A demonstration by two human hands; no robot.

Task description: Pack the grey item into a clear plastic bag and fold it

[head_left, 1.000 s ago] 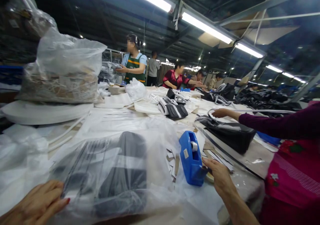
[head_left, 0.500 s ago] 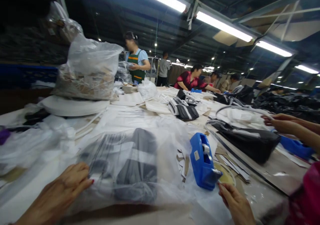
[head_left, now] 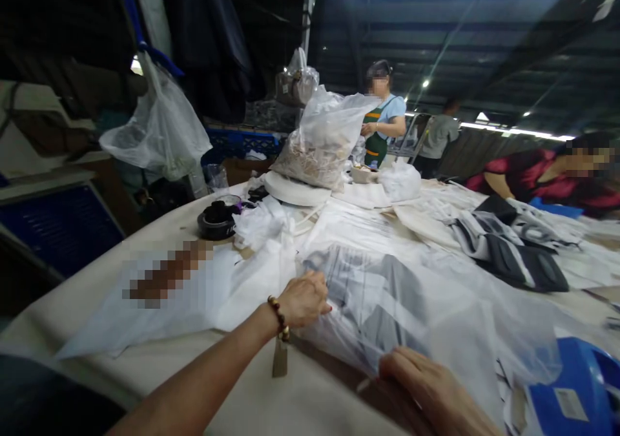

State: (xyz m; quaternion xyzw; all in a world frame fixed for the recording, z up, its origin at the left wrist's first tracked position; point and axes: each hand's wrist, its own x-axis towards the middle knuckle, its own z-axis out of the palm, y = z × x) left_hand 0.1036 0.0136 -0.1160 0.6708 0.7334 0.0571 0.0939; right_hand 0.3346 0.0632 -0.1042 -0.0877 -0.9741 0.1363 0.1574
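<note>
A clear plastic bag (head_left: 465, 313) lies flat before me with a folded grey and black item (head_left: 382, 294) inside, its kind blurred through the film. At the bag's left edge my left hand (head_left: 303, 299) is closed, fingers curled on the plastic. My right hand (head_left: 421, 378) is closed too, its bent fingers against the bag's front edge. A small pale bit shows by those fingertips, too blurred to name. Partly cut off at lower right is a blue tape dispenser (head_left: 566, 384). Below my left wrist's beaded bracelet (head_left: 278, 320) is a small brown tag (head_left: 279, 358).
To the left are a black tape roll (head_left: 217, 226) and a pale sheet (head_left: 165, 320). A full clear sack (head_left: 314, 155) stands on a white round piece (head_left: 295, 190) at the back. Black and grey straps (head_left: 513, 249) lie right. Co-workers are beyond the table.
The view has swung left. My right hand has moved from the tape dispenser's cutter to the front edge of the bag. My left hand stays at the bag's left side.
</note>
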